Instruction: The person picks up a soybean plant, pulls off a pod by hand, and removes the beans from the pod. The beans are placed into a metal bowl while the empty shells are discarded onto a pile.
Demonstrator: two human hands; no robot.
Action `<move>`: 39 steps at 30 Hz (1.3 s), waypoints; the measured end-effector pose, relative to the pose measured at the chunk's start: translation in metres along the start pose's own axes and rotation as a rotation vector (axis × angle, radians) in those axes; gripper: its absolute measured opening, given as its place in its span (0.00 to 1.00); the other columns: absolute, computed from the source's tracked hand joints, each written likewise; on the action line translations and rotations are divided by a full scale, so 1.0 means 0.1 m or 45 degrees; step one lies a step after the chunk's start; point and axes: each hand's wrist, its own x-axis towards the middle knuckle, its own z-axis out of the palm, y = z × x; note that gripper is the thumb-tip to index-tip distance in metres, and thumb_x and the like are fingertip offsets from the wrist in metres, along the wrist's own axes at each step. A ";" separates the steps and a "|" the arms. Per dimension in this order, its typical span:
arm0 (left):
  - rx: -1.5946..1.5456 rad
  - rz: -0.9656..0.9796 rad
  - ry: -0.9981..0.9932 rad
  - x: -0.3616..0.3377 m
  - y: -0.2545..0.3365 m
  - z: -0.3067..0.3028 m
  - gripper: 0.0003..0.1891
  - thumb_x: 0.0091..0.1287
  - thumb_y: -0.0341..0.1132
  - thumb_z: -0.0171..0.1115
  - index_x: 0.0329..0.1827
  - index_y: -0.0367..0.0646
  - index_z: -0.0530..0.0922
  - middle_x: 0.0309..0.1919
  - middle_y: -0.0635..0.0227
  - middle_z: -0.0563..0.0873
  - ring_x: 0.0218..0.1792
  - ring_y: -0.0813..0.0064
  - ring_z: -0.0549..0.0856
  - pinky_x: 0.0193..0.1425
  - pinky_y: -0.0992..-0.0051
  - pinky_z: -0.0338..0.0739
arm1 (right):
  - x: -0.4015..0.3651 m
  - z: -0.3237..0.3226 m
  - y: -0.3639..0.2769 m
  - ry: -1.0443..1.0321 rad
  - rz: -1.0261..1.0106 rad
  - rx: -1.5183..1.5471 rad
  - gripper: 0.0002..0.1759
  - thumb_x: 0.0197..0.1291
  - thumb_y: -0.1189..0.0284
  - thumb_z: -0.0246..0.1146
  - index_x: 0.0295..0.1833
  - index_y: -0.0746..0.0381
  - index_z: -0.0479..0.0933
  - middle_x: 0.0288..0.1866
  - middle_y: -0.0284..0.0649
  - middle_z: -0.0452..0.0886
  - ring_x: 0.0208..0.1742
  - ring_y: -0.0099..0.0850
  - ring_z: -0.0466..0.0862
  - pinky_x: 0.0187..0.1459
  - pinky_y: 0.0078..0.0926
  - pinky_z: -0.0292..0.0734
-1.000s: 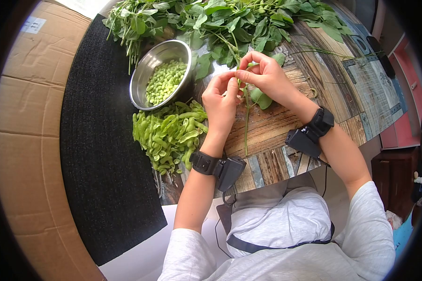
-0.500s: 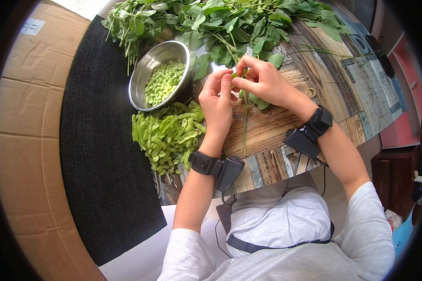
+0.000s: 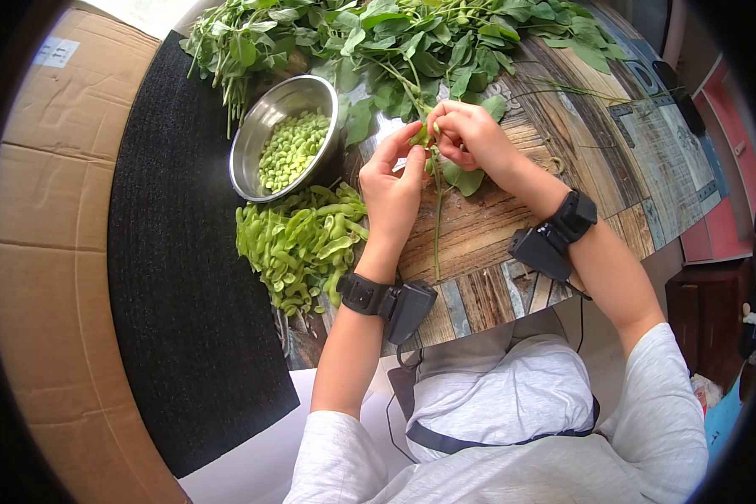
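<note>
My left hand (image 3: 392,183) pinches a green soybean pod (image 3: 421,138) between thumb and fingertips. Right beside it, my right hand (image 3: 477,141) has its thumb and forefinger closed on a small pale green soybean (image 3: 436,128). Under both hands a long green stem (image 3: 438,231) with leaves lies on the table. To the left, a steel bowl (image 3: 242,160) tilts slightly and holds shelled soybeans (image 3: 294,151). In front of the bowl is a heap of pods and split hulls (image 3: 307,244), close to my left forearm.
Leafy soybean plants (image 3: 445,42) are piled along the far side of the wood-patterned table (image 3: 580,126). A black mat (image 3: 176,252) runs down the left, next to a cardboard box (image 3: 46,252). Both wrists wear black devices (image 3: 407,311) with cables.
My hands have drawn slightly apart at the fingertips. A soybean now shows at my right fingertips, and the pod in my left hand is more visible.
</note>
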 end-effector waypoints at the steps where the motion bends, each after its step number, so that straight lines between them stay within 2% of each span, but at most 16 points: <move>1: 0.000 0.000 0.001 0.00 0.00 0.00 0.14 0.64 0.25 0.55 0.52 0.34 0.76 0.40 0.64 0.83 0.35 0.81 0.81 0.30 0.84 0.76 | -0.02 -0.01 -0.04 -0.042 0.132 0.184 0.10 0.59 0.68 0.52 0.34 0.63 0.72 0.14 0.31 0.66 0.12 0.16 0.60 0.13 0.15 0.51; 2: -0.014 -0.028 0.016 0.00 0.00 -0.01 0.14 0.64 0.24 0.55 0.52 0.34 0.76 0.40 0.64 0.83 0.35 0.81 0.82 0.30 0.84 0.76 | -0.02 0.01 -0.04 -0.036 0.111 0.292 0.10 0.60 0.68 0.49 0.33 0.62 0.71 0.14 0.31 0.66 0.10 0.15 0.57 0.11 0.15 0.46; 6: -0.028 -0.044 0.047 0.01 0.01 -0.01 0.14 0.65 0.25 0.54 0.53 0.34 0.75 0.38 0.65 0.83 0.35 0.80 0.82 0.31 0.84 0.76 | -0.06 0.04 -0.11 -0.008 0.189 0.461 0.13 0.64 0.65 0.49 0.30 0.61 0.69 0.14 0.28 0.63 0.11 0.15 0.54 0.13 0.13 0.47; 8: -0.012 -0.038 0.051 0.01 0.01 0.00 0.14 0.65 0.25 0.54 0.53 0.35 0.75 0.37 0.66 0.83 0.35 0.80 0.82 0.31 0.84 0.76 | -0.04 0.02 -0.08 -0.050 0.001 0.211 0.18 0.65 0.63 0.52 0.24 0.60 0.69 0.13 0.26 0.62 0.11 0.14 0.54 0.14 0.14 0.46; 12: 0.076 -0.021 0.037 0.01 -0.02 -0.02 0.14 0.65 0.25 0.54 0.53 0.34 0.74 0.36 0.66 0.82 0.36 0.80 0.82 0.31 0.84 0.76 | -0.05 0.04 -0.10 -0.034 -0.030 0.143 0.21 0.62 0.60 0.59 0.19 0.60 0.70 0.11 0.25 0.64 0.10 0.13 0.56 0.13 0.13 0.47; 15: 0.026 -0.030 0.060 0.01 0.01 0.01 0.12 0.65 0.26 0.56 0.51 0.33 0.74 0.36 0.65 0.83 0.36 0.79 0.82 0.32 0.83 0.77 | -0.07 0.08 -0.13 -0.070 -0.020 0.030 0.19 0.62 0.60 0.59 0.23 0.60 0.73 0.13 0.25 0.67 0.11 0.12 0.57 0.13 0.12 0.48; 18: -0.052 -0.007 0.120 0.01 -0.03 0.00 0.10 0.65 0.29 0.57 0.46 0.33 0.75 0.36 0.63 0.83 0.36 0.78 0.83 0.32 0.82 0.78 | -0.05 0.10 -0.08 0.023 -0.063 -0.075 0.15 0.61 0.63 0.61 0.28 0.62 0.76 0.14 0.24 0.69 0.14 0.12 0.60 0.15 0.13 0.51; 20: -0.082 -0.006 0.148 0.01 -0.02 0.00 0.10 0.65 0.30 0.57 0.45 0.33 0.75 0.35 0.63 0.83 0.35 0.78 0.83 0.32 0.82 0.78 | -0.02 0.08 -0.02 0.126 -0.231 -0.380 0.11 0.58 0.66 0.63 0.32 0.64 0.77 0.16 0.25 0.71 0.17 0.12 0.64 0.18 0.14 0.55; 23: -0.152 -0.026 0.178 0.01 -0.01 0.00 0.09 0.65 0.30 0.58 0.43 0.33 0.75 0.34 0.62 0.83 0.35 0.77 0.83 0.32 0.81 0.79 | 0.04 0.02 0.13 0.158 -0.300 -0.544 0.10 0.54 0.68 0.64 0.34 0.65 0.78 0.15 0.26 0.71 0.17 0.13 0.65 0.21 0.16 0.59; 26: -0.196 -0.058 0.166 0.02 -0.01 0.00 0.09 0.65 0.31 0.58 0.43 0.33 0.75 0.34 0.62 0.83 0.35 0.77 0.83 0.32 0.81 0.79 | -0.03 0.07 0.02 0.138 -0.278 -0.747 0.09 0.58 0.71 0.62 0.39 0.67 0.77 0.18 0.24 0.71 0.20 0.11 0.65 0.21 0.14 0.57; 30: -0.151 -0.112 0.126 0.01 -0.02 0.00 0.09 0.66 0.31 0.57 0.43 0.33 0.76 0.34 0.63 0.83 0.35 0.78 0.83 0.31 0.82 0.78 | -0.04 0.08 0.03 0.153 -0.303 -0.803 0.09 0.57 0.71 0.63 0.39 0.67 0.77 0.18 0.25 0.71 0.19 0.11 0.64 0.21 0.14 0.57; 32: -0.122 -0.107 0.096 0.01 -0.03 0.00 0.09 0.66 0.31 0.57 0.43 0.34 0.76 0.34 0.64 0.84 0.35 0.78 0.83 0.30 0.82 0.77 | -0.04 0.09 0.02 0.206 -0.345 -0.816 0.11 0.53 0.66 0.64 0.35 0.64 0.79 0.14 0.32 0.73 0.16 0.19 0.70 0.20 0.21 0.63; 36: -0.109 -0.089 0.070 0.00 0.01 0.02 0.09 0.67 0.33 0.56 0.43 0.34 0.77 0.34 0.65 0.84 0.35 0.79 0.84 0.29 0.84 0.76 | -0.03 0.09 0.02 0.225 -0.343 -0.777 0.11 0.53 0.67 0.64 0.35 0.65 0.79 0.14 0.33 0.72 0.16 0.21 0.71 0.20 0.22 0.64; 39: -0.096 -0.104 0.064 0.00 0.03 0.01 0.10 0.68 0.34 0.54 0.43 0.35 0.77 0.34 0.65 0.84 0.35 0.79 0.84 0.29 0.84 0.76 | -0.06 0.09 -0.01 0.214 -0.435 -0.939 0.11 0.52 0.67 0.64 0.35 0.65 0.78 0.13 0.35 0.72 0.15 0.24 0.71 0.20 0.23 0.64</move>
